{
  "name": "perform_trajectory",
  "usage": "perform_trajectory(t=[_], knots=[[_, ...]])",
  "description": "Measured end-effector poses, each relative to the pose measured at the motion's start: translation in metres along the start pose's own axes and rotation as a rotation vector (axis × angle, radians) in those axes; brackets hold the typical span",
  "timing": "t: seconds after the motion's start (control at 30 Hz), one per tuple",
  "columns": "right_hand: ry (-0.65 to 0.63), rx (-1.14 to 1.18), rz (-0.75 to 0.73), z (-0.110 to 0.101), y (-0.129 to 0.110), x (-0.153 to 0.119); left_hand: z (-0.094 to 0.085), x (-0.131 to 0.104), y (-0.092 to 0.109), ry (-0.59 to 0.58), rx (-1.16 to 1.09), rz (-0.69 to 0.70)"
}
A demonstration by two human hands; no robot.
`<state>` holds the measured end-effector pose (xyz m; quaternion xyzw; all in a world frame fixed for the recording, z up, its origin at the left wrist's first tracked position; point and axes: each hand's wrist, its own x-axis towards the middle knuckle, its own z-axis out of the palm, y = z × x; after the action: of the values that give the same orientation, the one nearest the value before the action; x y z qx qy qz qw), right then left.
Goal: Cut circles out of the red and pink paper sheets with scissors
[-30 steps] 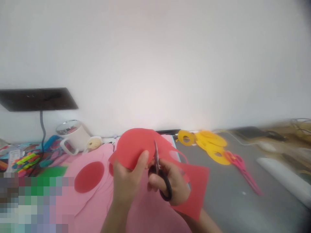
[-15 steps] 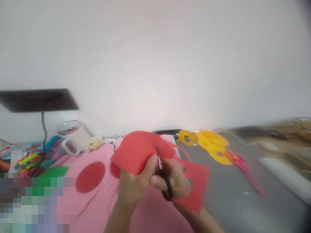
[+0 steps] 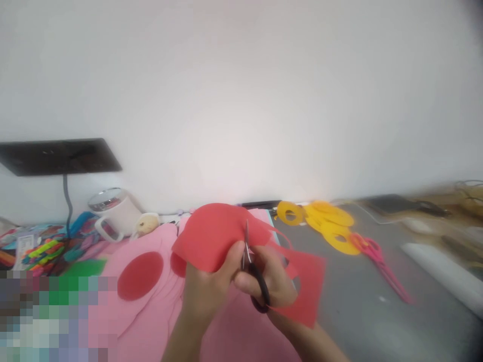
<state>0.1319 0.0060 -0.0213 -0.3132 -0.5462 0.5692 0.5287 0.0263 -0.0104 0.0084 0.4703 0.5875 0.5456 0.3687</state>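
Note:
My left hand (image 3: pixel 207 291) pinches a red paper sheet (image 3: pixel 215 234), thumb on its lower edge. In my right hand (image 3: pixel 271 284) are black-handled scissors (image 3: pixel 256 279), their blades pointing up into the red sheet beside my left thumb. The sheet's cut remainder (image 3: pixel 307 286) hangs to the right of my right hand. Both hands hover over pink paper sheets (image 3: pixel 151 311) on the table. A red paper circle (image 3: pixel 139 275) lies on the pink paper to the left.
Yellow paper rings (image 3: pixel 328 221) and pink scissors (image 3: pixel 377 259) lie on the grey table (image 3: pixel 358 311) at the right. A white mug (image 3: pixel 113 213), coloured markers (image 3: pixel 41 249) and green paper (image 3: pixel 81 266) sit at the left. A white roll (image 3: pixel 441 276) lies far right.
The scissors have moved up and slightly right into the red sheet, and my left thumb has slid right along its edge. Since half a second ago almost nothing has moved.

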Motion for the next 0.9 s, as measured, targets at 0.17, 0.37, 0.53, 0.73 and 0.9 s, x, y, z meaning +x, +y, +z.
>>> perform_trajectory(t=[0.17,0.37,0.53,0.73,0.9], knots=[[-0.029,-0.006,-0.015,0.001,0.001,-0.001,0.000,0.000,0.000,0.007,0.016,0.015],[-0.004,-0.015,0.063,-0.003,0.005,-0.005,-0.001,0.000,0.000,0.010,0.030,-0.004],[-0.001,-0.103,0.136,-0.006,0.010,-0.006,-0.001,0.001,0.000,-0.016,0.008,-0.013],[0.000,-0.069,0.156,-0.006,0.012,-0.006,0.000,0.003,0.003,-0.036,-0.034,-0.053],[0.015,-0.062,0.194,-0.006,0.010,-0.005,0.001,0.005,0.003,-0.064,-0.083,-0.112]])
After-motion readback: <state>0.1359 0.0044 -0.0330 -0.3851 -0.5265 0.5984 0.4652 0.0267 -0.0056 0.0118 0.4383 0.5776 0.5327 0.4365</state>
